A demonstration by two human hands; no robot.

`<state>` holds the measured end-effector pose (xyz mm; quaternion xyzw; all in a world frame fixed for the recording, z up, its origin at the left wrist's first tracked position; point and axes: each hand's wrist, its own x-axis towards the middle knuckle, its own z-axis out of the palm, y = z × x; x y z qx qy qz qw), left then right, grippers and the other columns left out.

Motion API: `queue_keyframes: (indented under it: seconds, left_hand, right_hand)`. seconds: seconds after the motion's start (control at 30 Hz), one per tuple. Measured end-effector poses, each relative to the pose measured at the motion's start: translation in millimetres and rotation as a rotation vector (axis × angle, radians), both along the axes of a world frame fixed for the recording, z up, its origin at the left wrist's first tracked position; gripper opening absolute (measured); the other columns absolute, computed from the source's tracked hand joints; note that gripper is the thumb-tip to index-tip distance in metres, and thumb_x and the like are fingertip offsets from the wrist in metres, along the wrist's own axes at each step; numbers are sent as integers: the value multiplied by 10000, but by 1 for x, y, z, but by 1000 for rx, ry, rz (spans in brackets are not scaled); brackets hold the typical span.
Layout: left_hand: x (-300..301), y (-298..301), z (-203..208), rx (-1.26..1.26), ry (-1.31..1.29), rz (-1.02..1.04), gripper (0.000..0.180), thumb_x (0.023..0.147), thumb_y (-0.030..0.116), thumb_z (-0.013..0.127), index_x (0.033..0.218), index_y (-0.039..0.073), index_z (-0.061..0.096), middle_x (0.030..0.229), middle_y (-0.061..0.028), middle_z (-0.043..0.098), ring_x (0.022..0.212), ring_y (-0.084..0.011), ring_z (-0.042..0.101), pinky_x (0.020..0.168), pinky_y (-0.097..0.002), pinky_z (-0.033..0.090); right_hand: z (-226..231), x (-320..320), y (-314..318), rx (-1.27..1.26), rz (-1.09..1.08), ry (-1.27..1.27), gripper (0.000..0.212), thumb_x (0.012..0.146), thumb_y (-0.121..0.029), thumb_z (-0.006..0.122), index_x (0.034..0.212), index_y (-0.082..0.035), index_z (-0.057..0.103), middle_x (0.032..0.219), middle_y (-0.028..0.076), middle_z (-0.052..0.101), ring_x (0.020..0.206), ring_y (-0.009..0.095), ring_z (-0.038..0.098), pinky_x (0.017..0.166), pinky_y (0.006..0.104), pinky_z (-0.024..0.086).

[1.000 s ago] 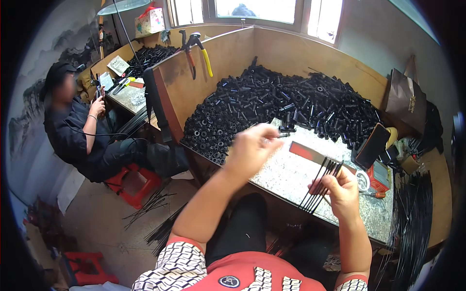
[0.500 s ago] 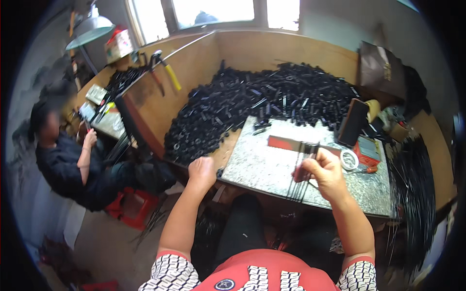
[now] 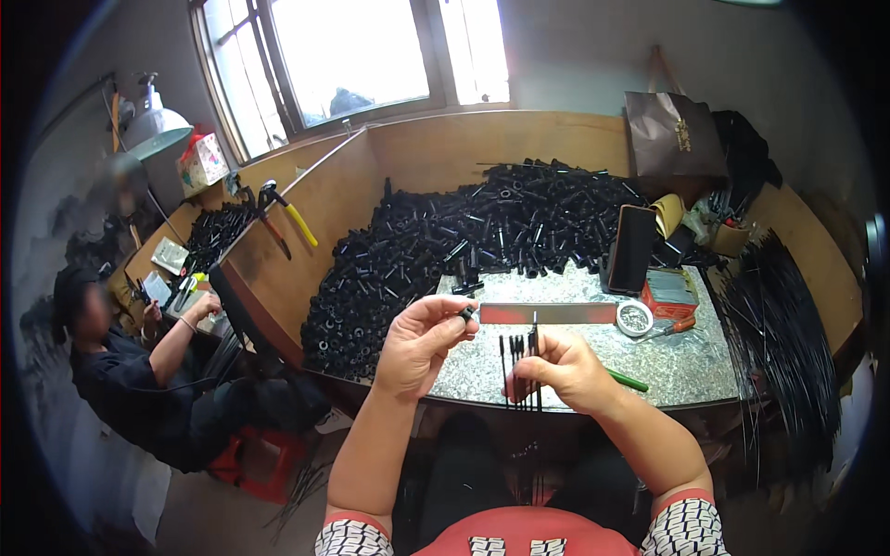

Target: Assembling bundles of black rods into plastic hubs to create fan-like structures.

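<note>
Between the thumb and fingers of my left hand [image 3: 415,350] is a small black cylindrical part [image 3: 467,315]. To its right, my right hand [image 3: 567,371] pinches several thin black rods [image 3: 521,350], held upright and spread like a fan. The two hands are close together but apart, above the front of the speckled stone slab [image 3: 464,382]. Behind them a large heap of short black tubular parts [image 3: 417,246] fills the back and left of the bench. A flat metal bar [image 3: 547,314] lies across the slab just beyond my hands.
On the right stand a phone [image 3: 631,246], a white dish of small pieces [image 3: 634,318] and a red box [image 3: 669,296]. A green-handled tool [image 3: 628,380] lies by my right wrist. Long black rods [image 3: 788,343] hang at the right edge. A co-worker [image 3: 125,347] sits at left.
My left hand has risen and moved right from the heap's edge, now showing a small black part in its fingers. My right hand with the rods has moved left and slightly down.
</note>
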<state>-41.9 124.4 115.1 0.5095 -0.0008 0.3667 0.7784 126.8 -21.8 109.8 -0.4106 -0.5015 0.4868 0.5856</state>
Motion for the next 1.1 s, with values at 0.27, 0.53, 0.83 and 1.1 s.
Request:
queue_keyframes:
  seconds: [0.27, 0.53, 0.83, 1.1]
  left_hand:
    - [13, -8, -6, -62, -40, -107, 247, 891, -42, 548, 1128, 5, 603, 1171, -160, 606, 985, -174, 624, 913, -326, 502]
    - [14, -10, -3, -40, -70, -134, 249, 864, -57, 575, 1102, 13, 597, 1181, -154, 590, 1000, -171, 607, 927, -304, 486]
    - [14, -16, 2, -64, -54, -142, 231, 868, -53, 575, 1086, 22, 577, 1158, -157, 597, 1024, -163, 596, 929, -295, 466]
    - [16, -20, 3, 107, -54, -117, 251, 856, -63, 592, 1093, 15, 575, 1177, -140, 563, 1047, -169, 572, 948, -306, 447]
  right_hand:
    - [3, 3, 3, 6, 39, 16, 141, 914, -147, 602, 919, -11, 569, 816, 119, 677, 707, 164, 663, 660, 292, 546]
    - [1, 5, 7, 3, 60, 32, 150, 916, -168, 608, 893, -22, 578, 800, 95, 676, 700, 144, 657, 654, 274, 539]
    - [2, 6, 8, -14, 60, 42, 150, 918, -169, 606, 907, -22, 581, 795, 91, 674, 693, 137, 652, 639, 263, 529]
    - [2, 5, 6, -2, 56, 54, 138, 918, -165, 605, 899, -30, 583, 781, 84, 667, 679, 131, 639, 632, 264, 524]
